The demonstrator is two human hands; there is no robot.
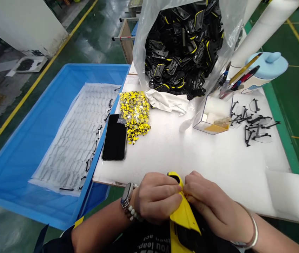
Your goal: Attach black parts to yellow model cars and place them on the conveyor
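Note:
Both my hands are closed near the table's front edge, close to my body. My left hand (160,196), with a watch and a bead bracelet at the wrist, grips a yellow piece with black inner parts (185,214) from the left. On the other side my right hand (210,203), a metal bangle on its wrist, pinches the same piece near its upper part. Fingers cover the middle of the piece, so its exact kind is unclear. Its lower end flares out over my dark shirt. Beyond my hands lies the white-covered tabletop (162,151).
A blue bin (33,137) at left holds layered white sheets and thin black-ended pieces. A phone (114,137) lies beside a bag of small yellow-black parts (135,109). Behind stand a large bag of black parts (183,49) and a clear box (212,116). Black pieces (257,123) lie right.

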